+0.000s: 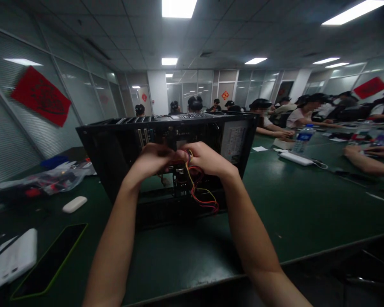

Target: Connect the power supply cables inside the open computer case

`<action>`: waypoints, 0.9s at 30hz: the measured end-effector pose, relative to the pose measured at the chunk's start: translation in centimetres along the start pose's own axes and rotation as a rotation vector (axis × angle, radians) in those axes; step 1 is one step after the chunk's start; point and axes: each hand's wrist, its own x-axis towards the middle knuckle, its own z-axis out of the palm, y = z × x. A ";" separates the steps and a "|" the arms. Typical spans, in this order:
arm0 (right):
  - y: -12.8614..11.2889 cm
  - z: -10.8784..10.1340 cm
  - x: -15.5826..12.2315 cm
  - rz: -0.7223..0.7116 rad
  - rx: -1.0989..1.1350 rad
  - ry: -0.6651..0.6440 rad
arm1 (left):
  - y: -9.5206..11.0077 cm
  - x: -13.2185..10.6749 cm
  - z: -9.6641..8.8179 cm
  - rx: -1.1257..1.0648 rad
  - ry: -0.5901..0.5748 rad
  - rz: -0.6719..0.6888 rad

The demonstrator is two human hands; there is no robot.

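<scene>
An open black computer case [97, 157] lies on its side edge on the green table, its inside facing me. My right hand [208, 158] is closed on a bundle of thin cables [192, 181], coloured red, yellow and black. The loose part of the bundle hangs down and curls inside the case. My left hand [153, 160] is closed too, its fingertips meeting the right hand's fingers in front of the interior; what it pinches is hidden. To the right of my hands sits the power supply [233, 140] with a label. Expansion slots [144, 137] show at the upper left.
Left on the table [294, 204] are a plastic bag [60, 179], a small white case [74, 204], a white device [14, 258] and a green-edged phone [51, 260]. At right stand a water bottle [304, 138] and a white power strip [295, 158]. Other people work beyond.
</scene>
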 end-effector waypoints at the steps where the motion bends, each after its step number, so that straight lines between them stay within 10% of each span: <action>1: 0.3 0.4 0.2 -0.003 -0.014 0.018 | 0.1 0.0 0.2 0.002 0.001 0.022; 27: 2.0 -0.2 -0.3 0.144 -0.009 -0.068 | -0.3 -0.9 -2.0 0.344 -0.121 0.139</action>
